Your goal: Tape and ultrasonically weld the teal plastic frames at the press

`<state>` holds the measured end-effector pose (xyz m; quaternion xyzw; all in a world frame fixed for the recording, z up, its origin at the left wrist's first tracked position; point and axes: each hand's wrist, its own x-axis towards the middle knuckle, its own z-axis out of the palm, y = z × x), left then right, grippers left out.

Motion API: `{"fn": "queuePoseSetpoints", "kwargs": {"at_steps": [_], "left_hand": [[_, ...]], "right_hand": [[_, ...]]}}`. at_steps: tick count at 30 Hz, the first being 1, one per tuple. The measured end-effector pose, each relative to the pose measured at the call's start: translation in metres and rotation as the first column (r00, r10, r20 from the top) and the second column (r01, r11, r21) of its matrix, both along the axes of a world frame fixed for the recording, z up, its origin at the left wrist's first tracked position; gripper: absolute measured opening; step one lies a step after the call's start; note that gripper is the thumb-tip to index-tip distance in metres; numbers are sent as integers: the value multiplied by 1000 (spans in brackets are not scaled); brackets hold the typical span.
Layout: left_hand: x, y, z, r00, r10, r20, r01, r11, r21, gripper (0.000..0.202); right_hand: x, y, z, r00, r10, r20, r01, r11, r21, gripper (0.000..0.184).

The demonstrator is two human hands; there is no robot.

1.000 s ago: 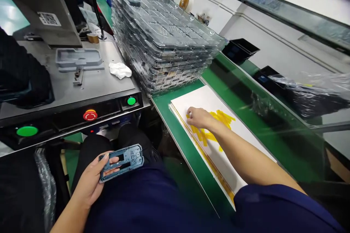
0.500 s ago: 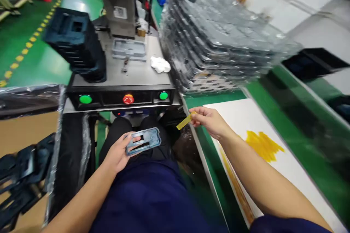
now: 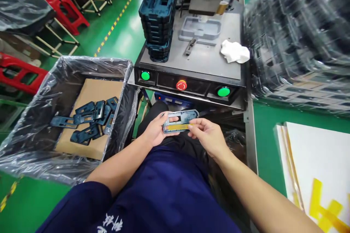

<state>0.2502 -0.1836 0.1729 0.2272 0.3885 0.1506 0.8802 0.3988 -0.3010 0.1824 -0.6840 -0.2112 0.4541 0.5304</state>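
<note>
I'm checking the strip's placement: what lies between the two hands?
Head view: a blue part, held by the left hand, with a yellow strip along it, pinched by the right hand.

The right hand (image 3: 209, 134) is hiding one end of the yellow strip (image 3: 177, 127); the clear tray stack (image 3: 298, 36) is showing blurred and running past the right edge, while the bottom edge is cropping the loose strips (image 3: 315, 194)

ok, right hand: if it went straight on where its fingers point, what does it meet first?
Most likely the blue-grey plastic part held in the left hand. The right hand, pinching the yellow strip, is right at that part's edge; whether its fingers already touch is unclear.
</note>
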Motion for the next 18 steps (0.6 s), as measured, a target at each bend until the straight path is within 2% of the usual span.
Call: {"fn": "queuePoseSetpoints", "kwargs": {"at_steps": [7, 13, 16, 18], "left_hand": [[9, -5, 1, 998, -59, 14, 58, 997, 45, 38], [6, -11, 0, 995, -99, -2, 98, 984, 150, 53], [4, -12, -2, 994, -111, -2, 110, 983, 148, 51], [4, -11, -3, 995, -104, 11, 101, 985, 142, 51]], "right_hand": [[-4, -4, -3, 1000, -14, 21, 15, 1000, -22, 44], [-6, -5, -5, 999, 24, 34, -23, 999, -35, 43], [-5, -4, -5, 994, 52, 93, -48, 998, -39, 39], [-1, -4, -4, 982, 20, 190, -14, 999, -33, 37]]}}
